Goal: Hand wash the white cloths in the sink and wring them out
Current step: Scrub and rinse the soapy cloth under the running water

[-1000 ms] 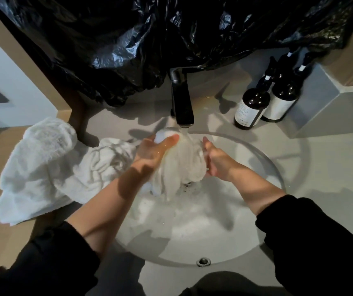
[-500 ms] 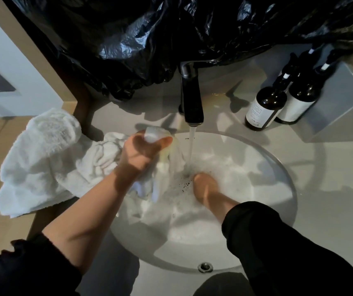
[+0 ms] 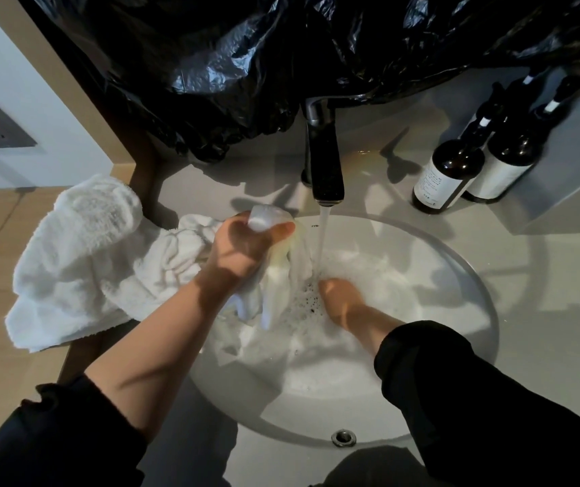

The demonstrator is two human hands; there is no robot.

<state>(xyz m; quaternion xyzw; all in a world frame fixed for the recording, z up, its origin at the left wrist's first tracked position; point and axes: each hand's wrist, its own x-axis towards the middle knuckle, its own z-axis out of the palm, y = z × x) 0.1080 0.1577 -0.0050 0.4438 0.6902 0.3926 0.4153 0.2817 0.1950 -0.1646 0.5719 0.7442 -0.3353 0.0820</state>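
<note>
My left hand (image 3: 243,246) grips a wet white cloth (image 3: 276,275) by its top, and the cloth hangs down into the round white sink (image 3: 457,286). Water streams from the black tap (image 3: 323,163) just right of the cloth into foamy water. My right hand (image 3: 341,300) reaches down into the suds near the drain; its fingers are hidden under the foam. More white cloth (image 3: 246,342) lies submerged at the basin's left side.
A heap of white towels (image 3: 85,261) lies on the counter to the left, draping over the sink's rim. Two dark pump bottles (image 3: 453,170) stand at the back right. A black plastic sheet (image 3: 246,58) hangs behind the tap.
A second ago both hands held the cloth under the tap. My right hand let go and dropped into the foamy water; my left hand keeps the cloth, moved slightly left of the stream.
</note>
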